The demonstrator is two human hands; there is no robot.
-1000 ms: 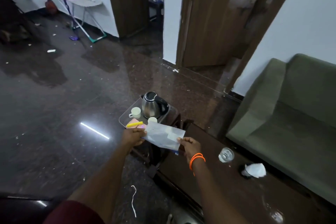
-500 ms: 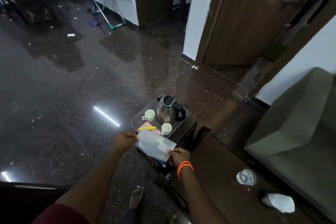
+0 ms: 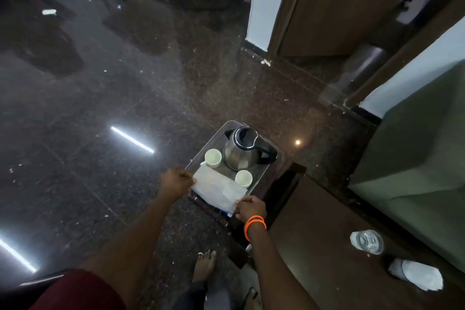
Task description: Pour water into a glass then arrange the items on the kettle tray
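While one white packet (image 3: pixel 218 190) is pinched by left hand (image 3: pixel 175 182) and right hand (image 3: pixel 250 208), two cups (image 3: pixel 213 158) and one kettle (image 3: pixel 243 151) are seen beyond them; the tray (image 3: pixel 261 174) is partly hidden.

lighting: dim interior, cool cast. polished dark floor (image 3: pixel 105 98) mirrors ceiling tube lights as hard white streaks (image 3: pixel 132 139), plus one small warm spot (image 3: pixel 298 142). steel kettle (image 3: pixel 241 156) shows soft highlights. shadow: low corners near black. haze across the upper left. optics: wide-angle bowing at door frame (image 3: pixel 284 7) and edges; slight softness throughout, fine detail smeared.
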